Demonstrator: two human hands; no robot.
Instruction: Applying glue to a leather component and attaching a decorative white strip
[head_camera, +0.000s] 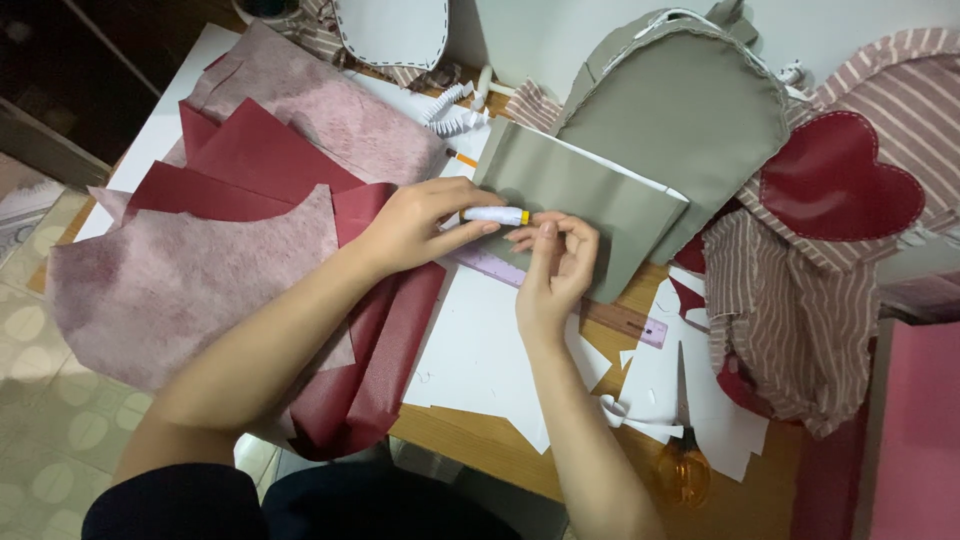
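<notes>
Cluttered counter (470, 430): your left hand (415, 225) pinches a white thread spool (496, 215); your right hand (555, 265) pinches its yellow end above the grey fabric piece (580, 195).

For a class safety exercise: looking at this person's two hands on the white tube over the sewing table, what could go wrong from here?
1. The left hand and right hand work the white tube right above the grey fabric panel; anything leaking could mark it.
2. The orange-handled scissors lie near the table's front edge beside the right forearm; an elbow nudge could knock them off.
3. The dark red fabric overhangs the edge and might slide down.
</notes>
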